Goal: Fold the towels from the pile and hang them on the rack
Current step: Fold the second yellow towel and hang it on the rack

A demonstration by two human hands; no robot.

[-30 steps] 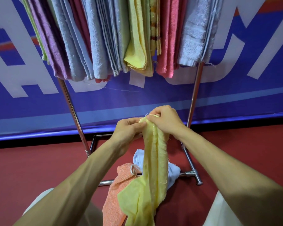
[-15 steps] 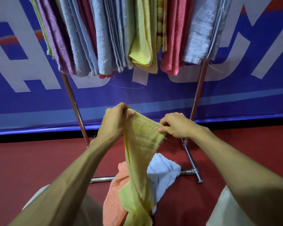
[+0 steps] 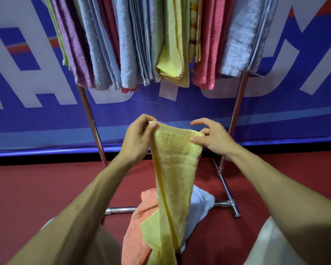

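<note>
A pale yellow towel (image 3: 172, 169) hangs lengthwise in front of me, its top edge stretched between both hands. My left hand (image 3: 137, 138) pinches the towel's top left corner. My right hand (image 3: 210, 136) pinches the top right corner with thumb and a finger, its other fingers lifted off. The towel's lower end trails down onto the pile: an orange towel (image 3: 136, 230) and a white towel (image 3: 199, 205) lie on the floor below. The rack's (image 3: 237, 104) top carries several folded towels (image 3: 161, 39) in purple, blue, yellow and pink.
The rack's chrome legs (image 3: 88, 115) slant down to a floor bar (image 3: 120, 209) with a T-foot (image 3: 231, 205) on the red floor. A blue and white banner (image 3: 27, 104) stands close behind. My knees show at the bottom corners.
My hands have moved apart, spreading the towel's bunched top edge flat. The view has moved closer to the rack.
</note>
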